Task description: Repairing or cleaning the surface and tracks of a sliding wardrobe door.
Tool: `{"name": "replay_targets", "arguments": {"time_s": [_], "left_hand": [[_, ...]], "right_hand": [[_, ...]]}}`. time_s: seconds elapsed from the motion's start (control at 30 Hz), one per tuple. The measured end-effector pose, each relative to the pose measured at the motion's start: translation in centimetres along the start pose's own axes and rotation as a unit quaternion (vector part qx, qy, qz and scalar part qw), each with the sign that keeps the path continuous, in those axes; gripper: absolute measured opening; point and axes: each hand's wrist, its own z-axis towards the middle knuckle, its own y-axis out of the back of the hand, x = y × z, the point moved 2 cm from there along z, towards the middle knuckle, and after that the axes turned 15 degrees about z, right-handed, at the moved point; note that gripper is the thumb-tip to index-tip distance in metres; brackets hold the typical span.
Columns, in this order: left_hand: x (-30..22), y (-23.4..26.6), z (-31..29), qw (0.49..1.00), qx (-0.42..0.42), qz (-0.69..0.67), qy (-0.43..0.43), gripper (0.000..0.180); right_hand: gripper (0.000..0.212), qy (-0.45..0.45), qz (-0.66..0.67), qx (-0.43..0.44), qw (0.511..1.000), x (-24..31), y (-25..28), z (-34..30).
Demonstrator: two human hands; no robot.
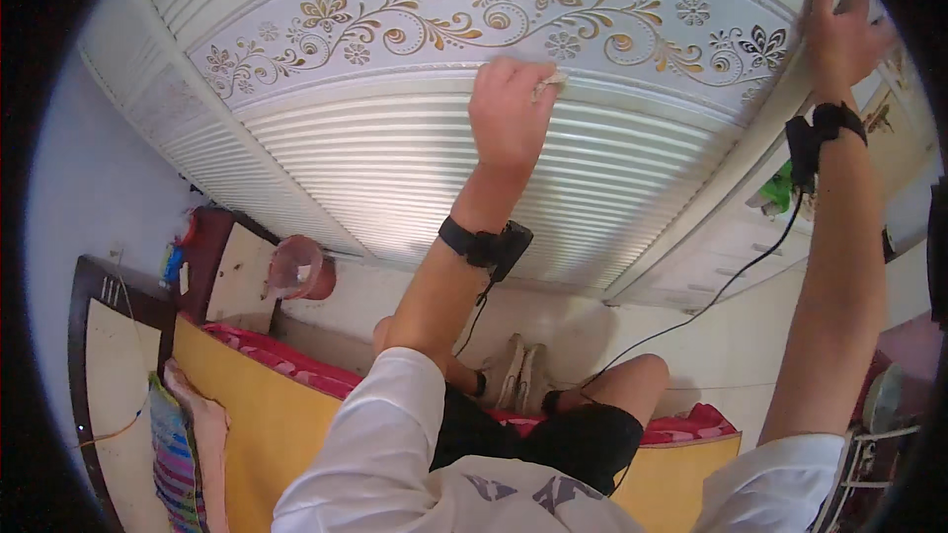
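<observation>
A tall white wardrobe door (pixel 434 168) with horizontal slats fills the space in front of me. Across it runs a pale panel (pixel 592 15) with gold and silver flower scrolls. My left hand (pixel 509 114) is closed on a small off-white cloth (pixel 550 84), pressed against the ledge just under the flower panel. Only a scrap of the cloth shows past my fingers. At the upper right, my right hand (pixel 844 35) rests with fingers spread on the door's right edge, holding nothing. Each wrist wears a black strap with a small box and a cable.
On the floor at left stands a pinkish-red bucket (pixel 301 268) beside a dark-framed cabinet (pixel 237 262). I sit on a bed edge with a yellow mat (pixel 276 415) and red bedding. A striped cloth (pixel 178 454) hangs at left; a metal rack (pixel 869 464) is at lower right.
</observation>
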Motion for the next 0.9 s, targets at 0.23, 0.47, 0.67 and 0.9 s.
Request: {"name": "replay_targets", "arguments": {"time_s": [0.23,0.47,0.67,0.9], "left_hand": [[2.3,1.8,0.2,0.992,0.037,-0.03,-0.115,0.02],[1.2,1.0,-0.9,0.997,0.071,-0.043,-0.005,0.023],[-5.0,-2.6,0.1,0.987,0.088,-0.069,-0.113,0.019],[-9.7,-3.9,1.2,0.952,0.165,-0.088,-0.244,0.021]], "right_hand": [[0.069,-0.043,-0.022,0.035,0.998,0.8,0.3,-1.3],[0.063,0.011,-0.001,0.04,0.999,1.5,1.6,-5.0],[0.063,0.009,-0.031,0.049,0.998,2.0,2.6,-8.1],[0.064,-0.01,0.002,0.066,0.998,2.7,3.7,-9.9]]}}
